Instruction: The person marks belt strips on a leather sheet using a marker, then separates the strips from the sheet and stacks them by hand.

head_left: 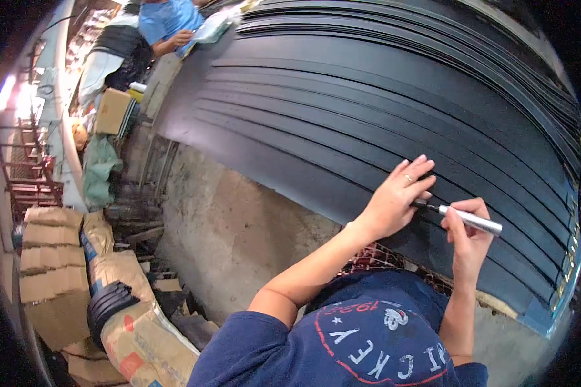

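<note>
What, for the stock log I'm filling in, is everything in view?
Strips: many, too close to count, black, along the table
Table: 1, dark top, centre to upper right
Pen-like tool: 1, silver with dark tip, in the right hand
Other person: at least 1, blue top, upper left
Plastic bag: 1, pale, beside that person
Box: 1, brown, upper left
Green sheet: 1, green, left
Cardboard: several pieces, brown, lower left
Floor: 1, grey, below the table
T-shirt: 1, navy, bottom
Left hand: 1, gold-coloured ring, on the strips
Right hand: 1, bare, fingers around the tool
</note>
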Available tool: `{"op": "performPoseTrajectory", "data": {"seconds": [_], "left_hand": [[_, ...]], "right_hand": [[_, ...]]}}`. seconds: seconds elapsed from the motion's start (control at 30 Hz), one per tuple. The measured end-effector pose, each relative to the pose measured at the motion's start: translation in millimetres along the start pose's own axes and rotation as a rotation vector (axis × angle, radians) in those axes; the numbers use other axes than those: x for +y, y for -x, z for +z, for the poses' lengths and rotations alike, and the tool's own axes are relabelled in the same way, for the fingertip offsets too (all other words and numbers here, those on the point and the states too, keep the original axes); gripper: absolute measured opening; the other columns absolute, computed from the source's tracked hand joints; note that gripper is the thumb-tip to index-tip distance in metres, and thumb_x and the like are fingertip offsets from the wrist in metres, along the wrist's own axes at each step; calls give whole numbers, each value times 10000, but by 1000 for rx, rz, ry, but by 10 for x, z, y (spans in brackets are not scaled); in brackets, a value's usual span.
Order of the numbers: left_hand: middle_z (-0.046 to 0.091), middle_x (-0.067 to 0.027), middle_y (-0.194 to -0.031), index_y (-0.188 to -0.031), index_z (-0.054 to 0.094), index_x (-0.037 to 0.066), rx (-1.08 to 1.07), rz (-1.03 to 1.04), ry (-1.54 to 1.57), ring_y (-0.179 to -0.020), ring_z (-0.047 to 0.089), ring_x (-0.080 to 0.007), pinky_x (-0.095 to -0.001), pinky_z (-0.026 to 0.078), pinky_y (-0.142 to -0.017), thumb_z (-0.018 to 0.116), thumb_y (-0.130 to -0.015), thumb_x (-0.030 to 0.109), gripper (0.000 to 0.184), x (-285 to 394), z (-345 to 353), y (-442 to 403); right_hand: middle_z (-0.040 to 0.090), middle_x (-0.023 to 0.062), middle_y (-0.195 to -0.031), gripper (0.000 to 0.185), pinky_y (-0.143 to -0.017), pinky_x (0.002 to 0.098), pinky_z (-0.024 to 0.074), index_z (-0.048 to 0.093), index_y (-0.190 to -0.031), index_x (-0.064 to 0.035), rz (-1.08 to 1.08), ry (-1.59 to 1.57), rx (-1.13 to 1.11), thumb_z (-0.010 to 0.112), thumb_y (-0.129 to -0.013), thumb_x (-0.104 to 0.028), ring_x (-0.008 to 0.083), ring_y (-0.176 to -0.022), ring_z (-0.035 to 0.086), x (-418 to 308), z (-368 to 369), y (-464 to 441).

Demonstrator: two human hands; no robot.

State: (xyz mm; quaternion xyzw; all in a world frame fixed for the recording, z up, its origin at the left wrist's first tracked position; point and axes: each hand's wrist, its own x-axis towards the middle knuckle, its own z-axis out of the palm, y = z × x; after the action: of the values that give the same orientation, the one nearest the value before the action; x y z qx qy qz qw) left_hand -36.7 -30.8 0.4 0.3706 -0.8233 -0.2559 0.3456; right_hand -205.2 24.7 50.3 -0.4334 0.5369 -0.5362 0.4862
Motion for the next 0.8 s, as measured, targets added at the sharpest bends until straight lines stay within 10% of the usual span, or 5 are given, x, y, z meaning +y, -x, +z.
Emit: {"op": "performPoseTrajectory", "data": {"seconds": [0.8], "left_hand": [[475, -140, -1359, -1238, 534, 42, 159, 43, 148, -1324, 380, -314, -475, 255, -1104, 620, -783, 31, 463, -60, 26, 71]], "right_hand": [[587, 103, -914, 131, -739, 293, 454, 573, -942, 14, -418, 322, -166, 637, -828, 9, 189, -815, 563, -19, 280, -78]]}}
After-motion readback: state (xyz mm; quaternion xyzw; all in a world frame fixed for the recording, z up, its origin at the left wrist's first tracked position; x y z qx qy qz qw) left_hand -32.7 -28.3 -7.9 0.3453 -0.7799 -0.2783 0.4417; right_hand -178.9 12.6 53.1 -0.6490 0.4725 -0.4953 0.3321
